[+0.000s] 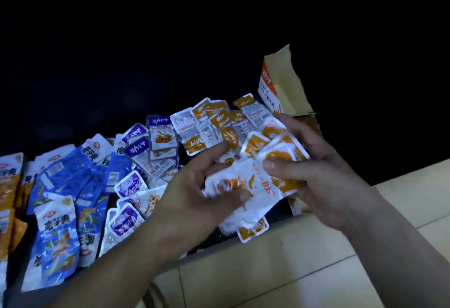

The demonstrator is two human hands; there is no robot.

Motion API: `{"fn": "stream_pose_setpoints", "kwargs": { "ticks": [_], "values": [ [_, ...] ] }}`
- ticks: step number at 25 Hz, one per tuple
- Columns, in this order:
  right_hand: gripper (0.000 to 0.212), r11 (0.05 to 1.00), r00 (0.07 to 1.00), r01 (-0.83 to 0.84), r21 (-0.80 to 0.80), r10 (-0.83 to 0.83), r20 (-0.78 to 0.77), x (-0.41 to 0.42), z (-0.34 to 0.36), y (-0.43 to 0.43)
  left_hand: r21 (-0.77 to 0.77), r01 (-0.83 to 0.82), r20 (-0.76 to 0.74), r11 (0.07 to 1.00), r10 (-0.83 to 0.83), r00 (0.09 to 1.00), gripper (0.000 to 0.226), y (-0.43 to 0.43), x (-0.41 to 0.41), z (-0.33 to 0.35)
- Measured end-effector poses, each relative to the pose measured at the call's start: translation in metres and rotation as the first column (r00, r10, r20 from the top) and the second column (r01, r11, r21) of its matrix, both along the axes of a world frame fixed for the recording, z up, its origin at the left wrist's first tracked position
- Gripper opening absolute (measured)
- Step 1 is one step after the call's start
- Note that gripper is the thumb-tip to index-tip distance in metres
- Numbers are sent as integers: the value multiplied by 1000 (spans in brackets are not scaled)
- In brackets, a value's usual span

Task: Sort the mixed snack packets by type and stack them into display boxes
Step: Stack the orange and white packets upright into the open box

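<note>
Orange snack packets (277, 148) — a bunch (blurred) in the grip of left hand (192, 185) and right hand (326, 173)

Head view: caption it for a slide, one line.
Left hand and right hand hold orange packets near the open display box; purple packets and blue packets lie leftward.

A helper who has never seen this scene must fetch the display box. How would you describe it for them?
Follow the spread of small orange foil packets to its far right end, just beyond the right hand. There stands an orange and white cardboard box, its plain tan flap raised: the only upright carton among flat packets.
</note>
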State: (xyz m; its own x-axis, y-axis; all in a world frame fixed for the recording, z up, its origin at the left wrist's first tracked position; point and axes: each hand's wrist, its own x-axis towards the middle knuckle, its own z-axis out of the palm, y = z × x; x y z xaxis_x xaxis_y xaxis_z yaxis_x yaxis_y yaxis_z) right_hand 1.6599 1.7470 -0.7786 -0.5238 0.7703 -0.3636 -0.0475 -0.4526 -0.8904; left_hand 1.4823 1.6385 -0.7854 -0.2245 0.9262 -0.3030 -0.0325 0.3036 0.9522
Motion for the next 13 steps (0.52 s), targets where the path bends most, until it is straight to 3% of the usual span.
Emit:
{"fn": "stream_pose_setpoints", "kwargs": {
  "ticks": [4, 9, 13],
  "values": [
    [67, 977, 982, 175, -122, -181, -42, 17, 3, -5, 19, -201, 86, 979, 199, 976, 41, 25, 12, 21],
    [54, 870, 881, 438, -229, -465, -82, 18, 2, -24, -90, -207, 80, 974, 214, 973, 49, 39, 45, 32],
    [57, 783, 790, 556, -278, -602, -115, 28, 9, -29, -149, -249, 16, 957, 254, 967, 27, 45, 55, 43]
  ]
}}
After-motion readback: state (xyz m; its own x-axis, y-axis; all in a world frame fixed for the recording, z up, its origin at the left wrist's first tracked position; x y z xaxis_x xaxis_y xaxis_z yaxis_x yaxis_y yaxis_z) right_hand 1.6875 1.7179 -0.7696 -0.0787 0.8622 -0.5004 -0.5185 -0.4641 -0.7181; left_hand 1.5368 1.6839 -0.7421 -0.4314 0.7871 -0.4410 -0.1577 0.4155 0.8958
